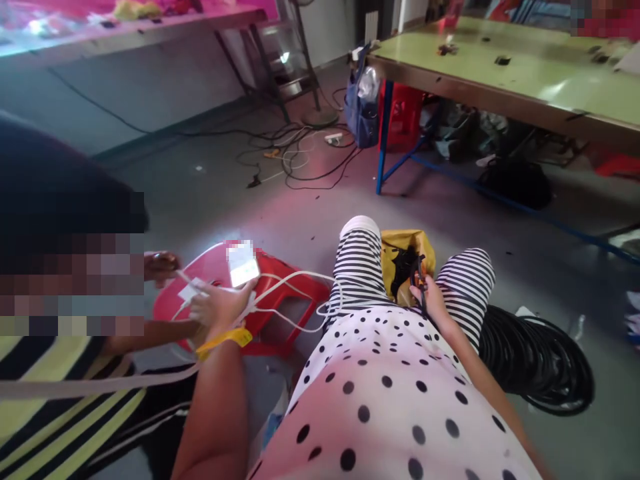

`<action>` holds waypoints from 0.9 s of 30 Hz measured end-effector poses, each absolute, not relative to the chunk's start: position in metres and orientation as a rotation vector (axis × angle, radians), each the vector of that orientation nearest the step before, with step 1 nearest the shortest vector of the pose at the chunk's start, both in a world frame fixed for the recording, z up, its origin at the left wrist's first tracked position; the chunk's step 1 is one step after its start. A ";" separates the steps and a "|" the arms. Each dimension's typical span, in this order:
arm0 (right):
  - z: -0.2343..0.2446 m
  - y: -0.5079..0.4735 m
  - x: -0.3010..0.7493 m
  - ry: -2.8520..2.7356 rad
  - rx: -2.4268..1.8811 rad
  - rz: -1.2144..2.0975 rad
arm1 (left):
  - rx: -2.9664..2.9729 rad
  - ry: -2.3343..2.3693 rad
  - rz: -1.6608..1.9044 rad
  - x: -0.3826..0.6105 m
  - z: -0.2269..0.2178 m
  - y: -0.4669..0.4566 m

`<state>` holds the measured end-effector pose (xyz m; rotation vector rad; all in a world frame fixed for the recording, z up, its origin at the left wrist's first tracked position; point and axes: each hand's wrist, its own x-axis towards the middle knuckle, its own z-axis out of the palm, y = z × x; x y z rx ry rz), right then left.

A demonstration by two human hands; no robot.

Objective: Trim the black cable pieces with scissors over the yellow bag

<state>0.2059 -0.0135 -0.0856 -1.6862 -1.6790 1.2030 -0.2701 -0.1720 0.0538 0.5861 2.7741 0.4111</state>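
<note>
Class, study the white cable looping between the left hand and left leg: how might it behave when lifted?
The cable would probably bend easily, as it curves in loops, yet with some spring, since one arch stands open. It looks thin, so probably light. Overlapping loops by the left leg could tangle.

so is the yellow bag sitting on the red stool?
No, the yellow bag sits between the person's two striped knees, with the right hand at its near edge.
</note>
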 end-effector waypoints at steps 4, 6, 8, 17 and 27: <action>-0.087 -0.010 0.209 -1.677 -1.685 1.221 | 0.358 2.843 0.454 -0.278 0.046 -0.168; -0.088 -0.009 0.209 -1.675 -1.685 1.223 | 0.353 2.879 0.407 -0.280 0.043 -0.167; -0.087 -0.009 0.209 -1.668 -1.694 1.221 | 0.388 2.901 0.371 -0.278 0.042 -0.166; -0.085 -0.007 0.212 -1.715 -1.735 1.216 | 0.523 2.966 0.243 -0.257 0.033 -0.130; -0.078 -0.014 0.206 -1.729 -1.721 1.151 | 0.426 2.779 0.199 -0.294 0.034 -0.113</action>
